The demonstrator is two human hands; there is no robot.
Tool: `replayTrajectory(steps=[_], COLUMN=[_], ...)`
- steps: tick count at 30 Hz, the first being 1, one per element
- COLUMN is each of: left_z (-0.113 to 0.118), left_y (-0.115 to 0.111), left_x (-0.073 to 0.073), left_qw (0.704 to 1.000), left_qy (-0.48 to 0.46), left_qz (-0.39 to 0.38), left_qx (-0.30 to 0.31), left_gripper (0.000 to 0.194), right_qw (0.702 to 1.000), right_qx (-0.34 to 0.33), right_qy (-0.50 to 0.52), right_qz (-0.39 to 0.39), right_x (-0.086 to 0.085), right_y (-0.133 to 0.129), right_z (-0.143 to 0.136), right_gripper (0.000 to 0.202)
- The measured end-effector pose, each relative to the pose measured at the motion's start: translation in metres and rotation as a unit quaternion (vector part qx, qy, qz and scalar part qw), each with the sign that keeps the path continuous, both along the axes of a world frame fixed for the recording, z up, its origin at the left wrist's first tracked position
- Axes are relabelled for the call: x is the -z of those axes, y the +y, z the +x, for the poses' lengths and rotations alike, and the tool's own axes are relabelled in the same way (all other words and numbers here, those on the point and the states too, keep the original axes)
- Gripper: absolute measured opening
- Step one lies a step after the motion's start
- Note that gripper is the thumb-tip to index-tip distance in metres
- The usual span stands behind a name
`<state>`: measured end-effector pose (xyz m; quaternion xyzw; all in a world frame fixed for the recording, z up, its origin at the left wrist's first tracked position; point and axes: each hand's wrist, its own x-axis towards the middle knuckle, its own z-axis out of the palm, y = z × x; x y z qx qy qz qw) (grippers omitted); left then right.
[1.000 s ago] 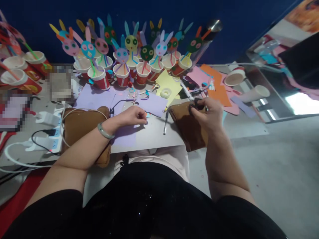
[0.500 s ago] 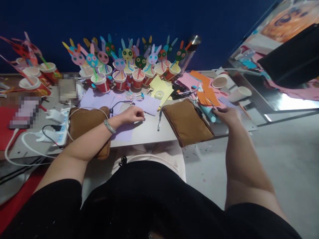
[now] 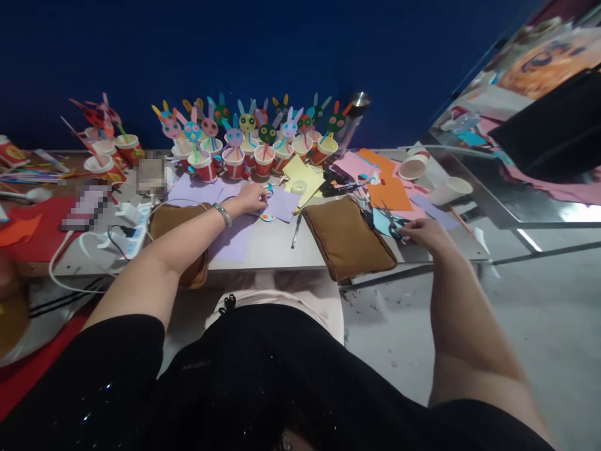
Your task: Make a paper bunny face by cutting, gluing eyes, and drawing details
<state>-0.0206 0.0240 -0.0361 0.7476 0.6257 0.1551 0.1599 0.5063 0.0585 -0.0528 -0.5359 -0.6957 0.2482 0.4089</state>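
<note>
My left hand (image 3: 252,198), with a bracelet at the wrist, is over the purple paper (image 3: 230,241), its fingers pinched together. Whatever may be in the pinch is too small to make out. Just below those fingertips lies a small pale-blue round paper piece (image 3: 267,217) with coloured dots. To the right, my right hand (image 3: 425,233) grips dark-handled scissors (image 3: 393,227) by the handle, over light-blue paper (image 3: 381,221) at the table's edge. A pen (image 3: 296,230) and a brown pouch (image 3: 350,239) lie between my hands.
Behind my hands stand several red paper cups (image 3: 233,164) holding paper rabbit heads. A tape roll (image 3: 298,186) rests on yellow paper. Orange paper (image 3: 389,193) and tipped white cups (image 3: 451,190) are at right. On the left are a power strip (image 3: 136,241), cables and a phone (image 3: 85,205).
The view has shifted left. My left hand has moved slightly up and left, and the round paper piece shows below it. The scissors in my right hand have come lower and are seen more fully.
</note>
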Motion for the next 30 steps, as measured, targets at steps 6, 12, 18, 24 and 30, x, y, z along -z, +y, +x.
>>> replayTrajectory(steps=[6,12,18,24,30], left_z=[0.007,0.002,0.055,0.085,0.076], left_y=[-0.005,-0.006,-0.047,-0.083,-0.084], left_x=[-0.009,-0.041,-0.053,-0.036,-0.020], left_qw=[0.999,0.992,0.934,0.904,0.934], left_qy=[0.015,-0.081,-0.302,-0.327,-0.318], left_qz=[0.024,0.091,0.018,-0.069,-0.092], left_qx=[-0.015,-0.026,0.192,0.267,0.134], left_gripper=[0.004,0.008,0.014,0.015,0.016], right_qw=[0.994,0.996,0.952,0.830,0.876], right_qx=[0.043,-0.060,-0.218,-0.371,-0.328], right_qy=[-0.097,-0.060,0.178,0.272,0.211], right_qz=[-0.010,0.023,-0.125,-0.315,-0.283], right_x=[-0.004,-0.008,-0.011,0.000,-0.015], right_y=[-0.009,-0.046,-0.057,-0.050,-0.045], right_z=[-0.021,-0.095,-0.182,-0.218,-0.202], right_gripper=[0.035,0.032,0.126,0.095,0.050])
